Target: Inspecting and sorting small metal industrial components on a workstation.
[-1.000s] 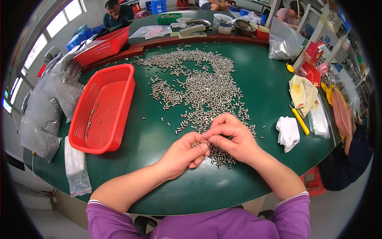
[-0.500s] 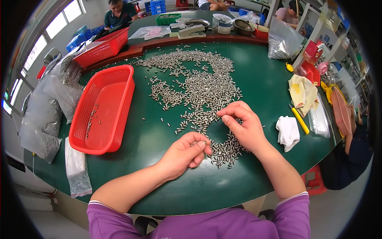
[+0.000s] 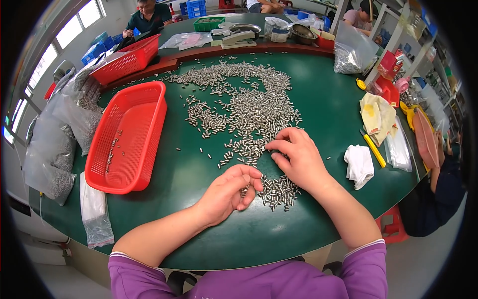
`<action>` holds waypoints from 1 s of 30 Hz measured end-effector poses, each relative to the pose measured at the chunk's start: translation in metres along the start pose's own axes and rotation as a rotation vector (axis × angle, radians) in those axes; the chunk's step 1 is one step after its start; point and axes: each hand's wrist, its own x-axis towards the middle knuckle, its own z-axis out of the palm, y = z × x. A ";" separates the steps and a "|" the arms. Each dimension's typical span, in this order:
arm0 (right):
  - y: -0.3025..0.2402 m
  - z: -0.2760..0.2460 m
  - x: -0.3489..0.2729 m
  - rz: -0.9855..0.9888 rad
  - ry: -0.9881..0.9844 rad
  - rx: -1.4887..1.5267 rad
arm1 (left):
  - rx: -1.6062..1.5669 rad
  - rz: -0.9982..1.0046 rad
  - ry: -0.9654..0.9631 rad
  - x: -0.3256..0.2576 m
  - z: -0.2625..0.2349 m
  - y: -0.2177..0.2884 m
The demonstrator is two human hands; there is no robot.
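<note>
A big heap of small silvery metal pins (image 3: 259, 107) spreads over the green table. My left hand (image 3: 230, 192) is curled at the heap's near end, with a few metal pins showing between the bent fingers and the palm. My right hand (image 3: 298, 158) reaches over the narrow part of the heap. Its index fingertip touches pins there, and its thumb stands apart from that finger with no pin visible between them. Between and below my hands lies a smaller pile of metal pins (image 3: 279, 193), partly covered by my right hand.
Left of the heap stands a red plastic basket (image 3: 158, 124) with a few pins inside. Bags of pins (image 3: 55, 164) line the left edge. At right lie a white cloth (image 3: 359, 167), a yellow-handled cutter (image 3: 374, 151) and a stained glove (image 3: 377, 117). Other people sit beyond the table.
My right hand has moved a little left, and its thumb and index finger have parted. My left fingers have loosened, showing pins inside. A person across the table has raised a hand.
</note>
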 end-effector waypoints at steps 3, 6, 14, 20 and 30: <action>0.002 0.001 0.001 -0.042 0.007 -0.077 | 0.002 -0.012 0.009 0.000 0.000 0.000; 0.002 -0.002 0.002 -0.062 -0.021 -0.100 | 0.000 -0.024 0.020 0.000 0.000 0.001; -0.005 0.000 0.001 -0.163 -0.058 -0.049 | -0.012 -0.029 0.029 -0.001 0.000 0.001; -0.012 -0.005 0.001 -0.178 -0.008 -0.011 | -0.022 -0.033 0.029 0.001 -0.001 -0.001; 0.000 -0.003 0.000 -0.168 -0.110 -0.035 | -0.023 -0.041 0.046 0.001 0.002 0.000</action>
